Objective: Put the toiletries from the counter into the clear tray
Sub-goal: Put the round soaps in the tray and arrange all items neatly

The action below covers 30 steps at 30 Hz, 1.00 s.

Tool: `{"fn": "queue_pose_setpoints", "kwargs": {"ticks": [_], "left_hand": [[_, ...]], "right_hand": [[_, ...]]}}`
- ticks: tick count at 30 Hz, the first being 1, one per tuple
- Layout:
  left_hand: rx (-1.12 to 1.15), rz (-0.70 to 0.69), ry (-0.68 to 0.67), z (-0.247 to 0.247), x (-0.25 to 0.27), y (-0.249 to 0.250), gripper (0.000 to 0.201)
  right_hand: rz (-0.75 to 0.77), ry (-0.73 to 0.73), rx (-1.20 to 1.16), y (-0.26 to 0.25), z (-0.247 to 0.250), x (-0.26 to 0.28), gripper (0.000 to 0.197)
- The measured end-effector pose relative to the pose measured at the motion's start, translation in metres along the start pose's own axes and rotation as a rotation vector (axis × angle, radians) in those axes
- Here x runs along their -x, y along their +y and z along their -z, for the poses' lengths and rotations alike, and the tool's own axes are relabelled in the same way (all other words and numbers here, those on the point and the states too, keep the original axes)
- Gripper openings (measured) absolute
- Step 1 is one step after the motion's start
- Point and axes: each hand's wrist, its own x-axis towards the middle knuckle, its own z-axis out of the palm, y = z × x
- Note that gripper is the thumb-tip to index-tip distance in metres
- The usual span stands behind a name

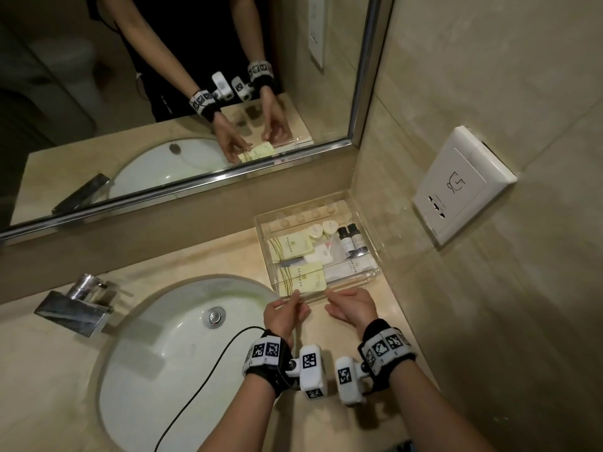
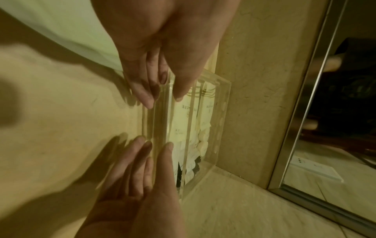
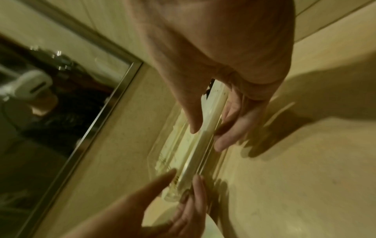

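The clear tray (image 1: 360, 208) stands on the counter in the corner by the right wall. In it lie two yellow sachets (image 1: 301, 278), round soaps (image 1: 321, 230), two dark bottles (image 1: 350, 238) and white packets (image 1: 321, 256). My left hand (image 1: 295, 296) pinches the tray's near wall, thumb inside and fingers outside; the left wrist view shows this left hand (image 2: 164, 99) astride the clear tray (image 2: 221, 112). My right hand (image 1: 331, 298) pinches the same wall further right, and the right wrist view shows the right hand (image 3: 207, 138) on the clear tray (image 3: 195, 161). Both wrist views are blurred.
A white sink (image 1: 156, 353) with a chrome faucet (image 1: 78, 305) lies left of the tray. A black cable (image 1: 208, 363) hangs over the basin. The mirror (image 1: 195, 93) runs along the back, and a white wall socket (image 1: 463, 187) sits on the right wall.
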Motion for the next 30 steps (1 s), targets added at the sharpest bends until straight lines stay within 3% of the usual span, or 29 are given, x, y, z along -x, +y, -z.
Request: {"fn": "queue_pose_setpoints", "kwargs": {"ticks": [4,12,15,19,22,27,30], "left_hand": [[0.047,0.023,0.017,-0.004,-0.002,0.006,0.056],[0.075,0.051,0.006,-0.005,-0.005,0.007,0.061],[0.093,0.075,0.0,-0.004,-0.004,0.011,0.059],[0.08,0.121,-0.086,0.007,-0.001,0.012,0.034],[0.129,0.149,-0.109,0.016,0.0,0.01,0.021],[0.275,0.183,-0.1,0.016,0.004,0.016,0.016],[0.344,0.171,-0.102,0.013,0.009,0.023,0.025]], "right_hand": [[-0.013,-0.023,-0.027,0.0,-0.011,-0.005,0.06],[-0.063,-0.005,-0.035,-0.005,-0.017,-0.005,0.029],[-0.091,-0.001,-0.005,-0.01,-0.018,-0.003,0.029],[-0.086,0.0,-0.002,-0.012,-0.004,-0.002,0.035],[-0.012,0.083,-0.117,-0.013,0.014,-0.009,0.035],[0.006,0.118,-0.1,-0.027,0.019,-0.017,0.03],[0.001,0.1,-0.095,-0.036,0.014,-0.019,0.017]]}}
